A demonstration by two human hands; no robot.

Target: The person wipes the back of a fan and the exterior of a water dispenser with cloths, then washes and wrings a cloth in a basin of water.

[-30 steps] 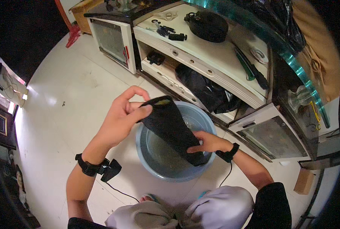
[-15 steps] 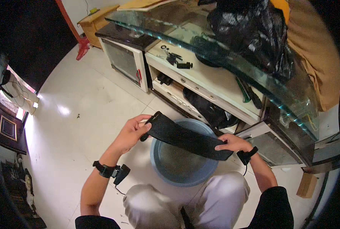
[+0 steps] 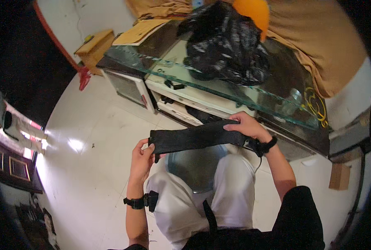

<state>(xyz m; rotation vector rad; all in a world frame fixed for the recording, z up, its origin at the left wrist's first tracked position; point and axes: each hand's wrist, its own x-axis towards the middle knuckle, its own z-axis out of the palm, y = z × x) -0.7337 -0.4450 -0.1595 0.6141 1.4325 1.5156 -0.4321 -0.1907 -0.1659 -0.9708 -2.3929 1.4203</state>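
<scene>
A long black strap-like band (image 3: 189, 138), flat and fabric-looking, is stretched between my two hands. My left hand (image 3: 142, 158) pinches its left end, thumb in front, with a small dark piece hanging below the fingers. At the other end my right hand (image 3: 248, 127) grips the band from above, its thumb lying on the front face. Below the band stands a blue-grey basin (image 3: 194, 166) on the floor, partly hidden by the band and my knees. What the basin holds cannot be made out clearly.
Ahead is a low cabinet with a glass top (image 3: 219, 93); a black plastic bag (image 3: 227, 46) and an orange thing (image 3: 254, 16) sit on it. Small black parts (image 3: 175, 86) lie on its shelf. A cardboard box (image 3: 339, 176) stands at the right, a wooden stand (image 3: 94, 52) at far left.
My right hand has risen with its end of the band, which now slopes up to the right. The left hand is slightly lower in view. The view has shifted, and the knees cover more basin.
</scene>
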